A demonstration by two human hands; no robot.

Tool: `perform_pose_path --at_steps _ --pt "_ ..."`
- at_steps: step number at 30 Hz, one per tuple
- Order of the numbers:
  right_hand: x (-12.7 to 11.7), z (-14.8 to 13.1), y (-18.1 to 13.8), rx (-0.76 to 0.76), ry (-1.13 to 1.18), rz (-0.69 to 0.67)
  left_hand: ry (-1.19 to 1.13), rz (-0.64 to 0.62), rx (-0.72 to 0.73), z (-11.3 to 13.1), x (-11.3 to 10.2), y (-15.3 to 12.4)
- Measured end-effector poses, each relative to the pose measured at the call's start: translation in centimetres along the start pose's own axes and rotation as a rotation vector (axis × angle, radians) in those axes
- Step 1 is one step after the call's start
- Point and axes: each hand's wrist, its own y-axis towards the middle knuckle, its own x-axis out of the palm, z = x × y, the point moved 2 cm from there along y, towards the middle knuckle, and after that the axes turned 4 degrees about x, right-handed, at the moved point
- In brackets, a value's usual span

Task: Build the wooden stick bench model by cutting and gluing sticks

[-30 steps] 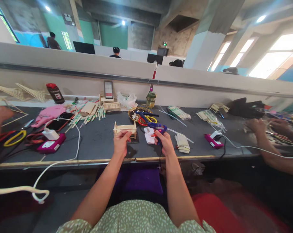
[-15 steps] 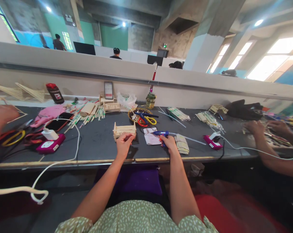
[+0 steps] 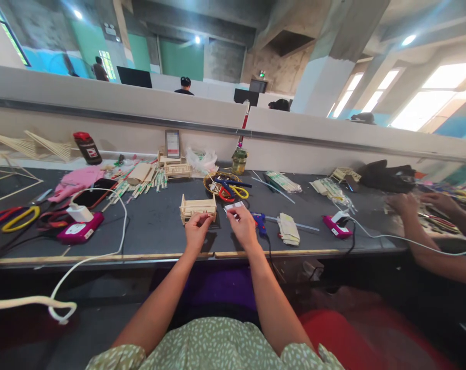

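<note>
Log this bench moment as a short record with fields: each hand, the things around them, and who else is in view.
left hand: fingers at the near edge of the stick frame
right hand: on the paper slip, beside the frame
glue gun: lies on the bench, right of the right hand, not held
scissors: behind the frame, by a jar
power bank: far left, white cable plugged in
co-worker's hands: at the right end of the bench

My blouse (image 3: 213, 344) is pale green with little white flecks, and the stick crate (image 3: 198, 207) I'm touching is plain light wood. Glue gun (image 3: 259, 221) is blue, power bank (image 3: 81, 229) hot pink, tabletop (image 3: 151, 226) dark grey.
</note>
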Motion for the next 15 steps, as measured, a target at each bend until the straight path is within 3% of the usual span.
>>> perform_pose_path --at_steps 7,15 --pt "3.4 -2.1 -0.8 -0.078 0.040 -0.054 0.267 -0.043 0.194 0.5 -0.4 0.2" --pt "4.6 -1.6 -0.8 -0.081 0.053 -0.043 0.347 -0.082 0.224 0.1 -0.7 0.0"
